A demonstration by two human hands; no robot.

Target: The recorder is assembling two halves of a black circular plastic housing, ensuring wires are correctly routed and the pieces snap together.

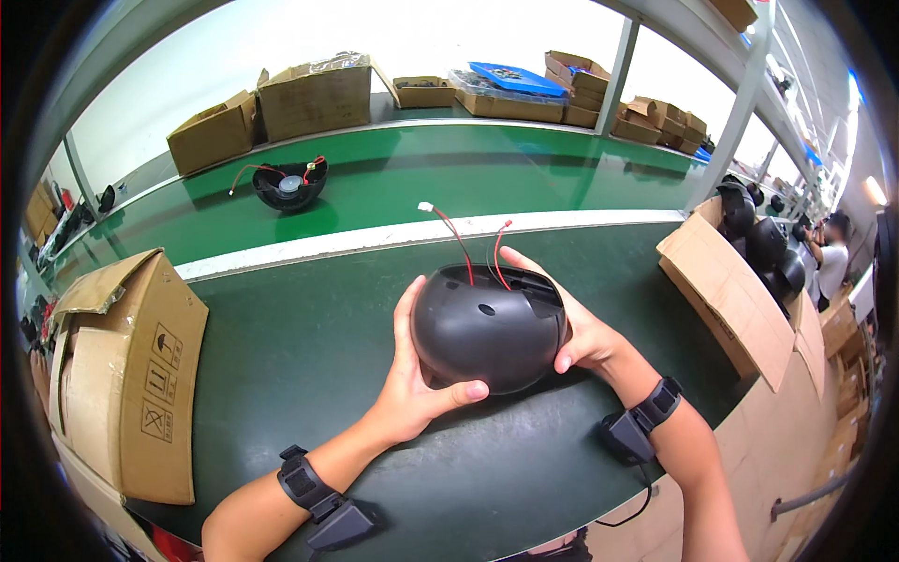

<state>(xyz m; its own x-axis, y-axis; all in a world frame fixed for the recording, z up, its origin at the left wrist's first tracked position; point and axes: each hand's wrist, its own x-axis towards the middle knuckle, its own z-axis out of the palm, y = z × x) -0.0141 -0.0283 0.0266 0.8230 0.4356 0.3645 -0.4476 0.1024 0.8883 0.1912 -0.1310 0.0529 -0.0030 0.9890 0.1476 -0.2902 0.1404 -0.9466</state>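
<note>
Between my hands is a round, glossy black plastic housing (482, 332), held just over the dark green worktop (281, 375). My left hand (421, 384) wraps its left side, with the thumb across the lower front. On the right side, my right hand (582, 328) grips it, thumb at the front and fingers behind. Two thin wire leads rise from the opening in its top: one ends in a white connector (426, 207), the other in a small red connector (507, 224). What lies inside the housing is mostly hidden.
Beyond a white rail, a black half-shell (290, 192) with wires rests on the green belt (393, 159). A cardboard box (140, 375) stands at left; an open carton (726, 290) with black shells is at right. Boxes (318, 94) line the back shelf. A person (830, 253) is far right.
</note>
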